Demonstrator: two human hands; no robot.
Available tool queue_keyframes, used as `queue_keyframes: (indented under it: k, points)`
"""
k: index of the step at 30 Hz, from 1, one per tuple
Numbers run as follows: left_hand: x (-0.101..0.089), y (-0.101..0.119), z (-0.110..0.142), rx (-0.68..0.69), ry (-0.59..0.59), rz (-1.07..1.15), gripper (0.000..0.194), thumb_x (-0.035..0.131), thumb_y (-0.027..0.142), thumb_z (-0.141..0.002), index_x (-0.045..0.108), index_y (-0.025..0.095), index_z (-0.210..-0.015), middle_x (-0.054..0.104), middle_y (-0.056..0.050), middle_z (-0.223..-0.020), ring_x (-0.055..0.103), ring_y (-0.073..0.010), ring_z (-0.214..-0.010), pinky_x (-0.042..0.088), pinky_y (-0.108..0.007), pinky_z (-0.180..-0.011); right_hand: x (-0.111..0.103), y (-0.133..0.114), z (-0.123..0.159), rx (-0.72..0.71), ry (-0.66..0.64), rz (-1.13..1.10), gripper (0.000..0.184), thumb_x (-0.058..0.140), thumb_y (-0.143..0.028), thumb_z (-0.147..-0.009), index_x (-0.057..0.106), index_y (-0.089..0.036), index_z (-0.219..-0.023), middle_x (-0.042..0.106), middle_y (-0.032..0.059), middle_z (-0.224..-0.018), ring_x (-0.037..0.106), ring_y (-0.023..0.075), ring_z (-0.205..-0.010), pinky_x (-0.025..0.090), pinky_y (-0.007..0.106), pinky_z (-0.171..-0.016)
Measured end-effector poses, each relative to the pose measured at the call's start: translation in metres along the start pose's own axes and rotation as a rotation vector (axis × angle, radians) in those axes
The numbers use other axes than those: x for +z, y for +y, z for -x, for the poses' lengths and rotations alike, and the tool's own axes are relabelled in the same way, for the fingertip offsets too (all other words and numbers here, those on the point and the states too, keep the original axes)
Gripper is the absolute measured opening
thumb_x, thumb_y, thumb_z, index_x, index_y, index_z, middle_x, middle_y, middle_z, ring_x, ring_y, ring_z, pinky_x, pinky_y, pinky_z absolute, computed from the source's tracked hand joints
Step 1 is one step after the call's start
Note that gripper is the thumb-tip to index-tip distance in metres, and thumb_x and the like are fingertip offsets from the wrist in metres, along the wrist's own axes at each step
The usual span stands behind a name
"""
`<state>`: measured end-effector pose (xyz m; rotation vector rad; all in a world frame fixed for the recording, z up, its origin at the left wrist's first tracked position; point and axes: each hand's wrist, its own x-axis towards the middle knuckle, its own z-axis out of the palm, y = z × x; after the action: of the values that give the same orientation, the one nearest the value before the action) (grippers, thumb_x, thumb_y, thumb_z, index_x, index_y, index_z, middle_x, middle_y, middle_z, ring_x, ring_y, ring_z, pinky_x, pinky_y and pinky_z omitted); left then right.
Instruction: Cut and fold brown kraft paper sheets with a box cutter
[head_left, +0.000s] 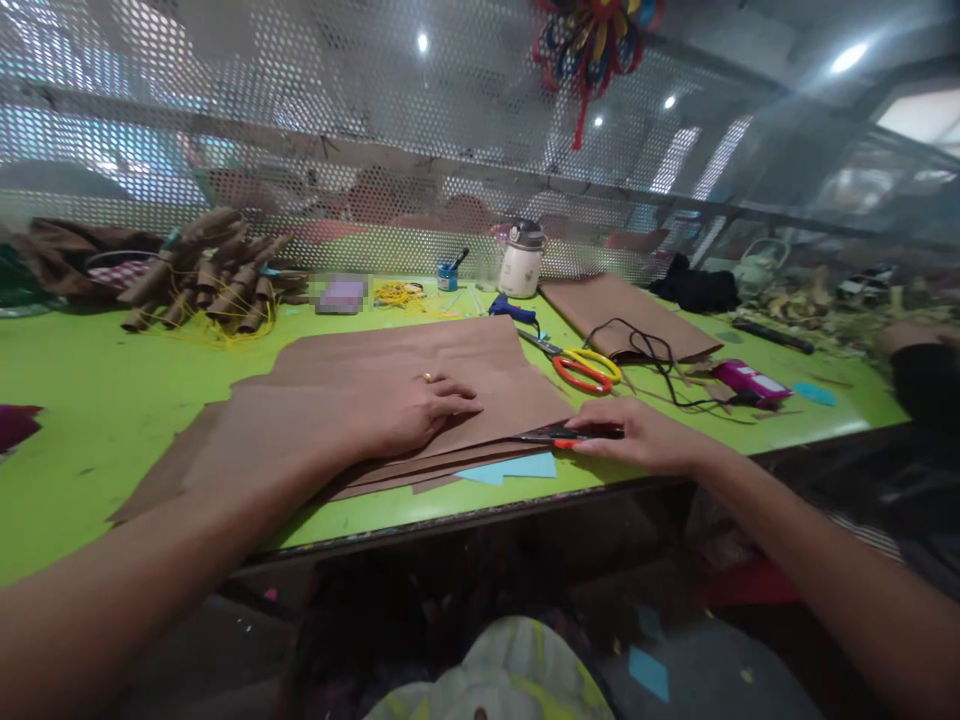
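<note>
Near mid-frame the left hand rests, fingers loosely extended, on stacked brown paper atop the green table, while right of center the right hand grips a dark, red-marked tool at the paper's edge, below 1 pair of scissors.

A perforated screen backs the green table; lights shine above.
</note>
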<state>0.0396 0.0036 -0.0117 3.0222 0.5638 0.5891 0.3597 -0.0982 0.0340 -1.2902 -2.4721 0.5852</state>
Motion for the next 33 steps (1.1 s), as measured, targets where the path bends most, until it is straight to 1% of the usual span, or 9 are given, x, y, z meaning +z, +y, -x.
queue_keyframes:
  k: [3,5,10,14,19,22,25,28,33]
  points:
    - [0.001,0.000,0.000,-0.004,0.002,-0.002,0.038,0.035,0.023,-0.099,0.065,0.026,-0.123,0.066,-0.007,-0.125,0.056,-0.0229,-0.113,0.043,-0.043,-0.098,0.001,-0.002,0.007,0.026,0.023,-0.028,0.037,0.055,-0.046,-0.090,0.071,-0.017,-0.107,0.072,0.0088,-0.097,0.064,0.0200,-0.086,0.048,0.030,-0.077]
    - [0.001,0.000,0.000,-0.007,0.002,-0.001,0.038,0.037,0.022,-0.098,0.065,0.027,-0.123,0.066,-0.006,-0.124,0.056,-0.0225,-0.113,0.042,-0.043,-0.099,0.004,-0.004,0.007,0.028,0.039,-0.033,0.036,0.056,-0.045,-0.090,0.071,-0.017,-0.106,0.072,0.0083,-0.097,0.064,0.0196,-0.086,0.048,0.030,-0.078]
    - [-0.004,0.004,0.000,-0.019,-0.026,0.008,0.038,0.036,0.021,-0.098,0.064,0.026,-0.124,0.065,-0.007,-0.125,0.056,-0.0225,-0.114,0.041,-0.043,-0.100,0.013,-0.014,-0.007,-0.013,0.043,-0.025,0.032,0.058,-0.040,-0.090,0.071,-0.017,-0.107,0.072,0.0081,-0.098,0.064,0.0195,-0.088,0.048,0.030,-0.080]
    - [-0.007,0.009,-0.001,-0.024,-0.041,0.013,0.039,0.035,0.023,-0.099,0.064,0.024,-0.124,0.065,-0.009,-0.126,0.056,-0.0219,-0.113,0.041,-0.041,-0.100,0.020,-0.024,-0.015,0.003,0.038,-0.046,0.030,0.058,-0.039,-0.089,0.071,-0.018,-0.106,0.073,0.0077,-0.101,0.065,0.0204,-0.090,0.049,0.030,-0.080]
    - [-0.007,0.010,-0.001,-0.011,-0.034,0.003,0.039,0.034,0.020,-0.099,0.063,0.020,-0.125,0.065,-0.009,-0.125,0.057,-0.0211,-0.112,0.042,-0.039,-0.099,0.024,-0.032,-0.018,0.009,0.051,-0.048,0.030,0.058,-0.038,-0.088,0.071,-0.018,-0.105,0.074,0.0079,-0.101,0.066,0.0213,-0.089,0.049,0.031,-0.078]
    - [-0.007,0.010,-0.002,-0.010,-0.025,0.002,0.039,0.034,0.022,-0.099,0.063,0.019,-0.126,0.066,-0.008,-0.125,0.057,-0.0213,-0.111,0.043,-0.038,-0.098,0.028,-0.037,-0.020,0.008,0.049,-0.055,0.031,0.058,-0.040,-0.088,0.072,-0.018,-0.104,0.075,0.0073,-0.099,0.066,0.0212,-0.087,0.049,0.031,-0.076]
    - [-0.007,0.011,-0.002,-0.003,-0.030,0.002,0.039,0.034,0.024,-0.100,0.062,0.020,-0.126,0.066,-0.008,-0.124,0.057,-0.0215,-0.111,0.042,-0.038,-0.099,0.032,-0.042,-0.023,-0.004,0.048,-0.047,0.032,0.057,-0.042,-0.088,0.072,-0.018,-0.103,0.075,0.0073,-0.100,0.066,0.0219,-0.088,0.049,0.031,-0.076]
    - [-0.007,0.012,-0.002,0.000,-0.034,0.006,0.038,0.035,0.022,-0.099,0.062,0.020,-0.126,0.066,-0.008,-0.125,0.057,-0.0205,-0.112,0.041,-0.037,-0.099,0.038,-0.047,-0.027,-0.018,0.036,-0.055,0.032,0.056,-0.043,-0.089,0.073,-0.019,-0.102,0.075,0.0072,-0.102,0.066,0.0225,-0.089,0.050,0.031,-0.075]
    - [-0.002,0.010,-0.002,-0.011,0.009,0.013,0.036,0.038,0.023,-0.099,0.064,0.019,-0.122,0.067,-0.008,-0.121,0.058,-0.0198,-0.108,0.042,-0.034,-0.097,0.047,-0.055,-0.030,-0.013,0.042,-0.052,0.031,0.056,-0.040,-0.089,0.072,-0.018,-0.103,0.074,0.0081,-0.104,0.067,0.0232,-0.092,0.051,0.032,-0.079]
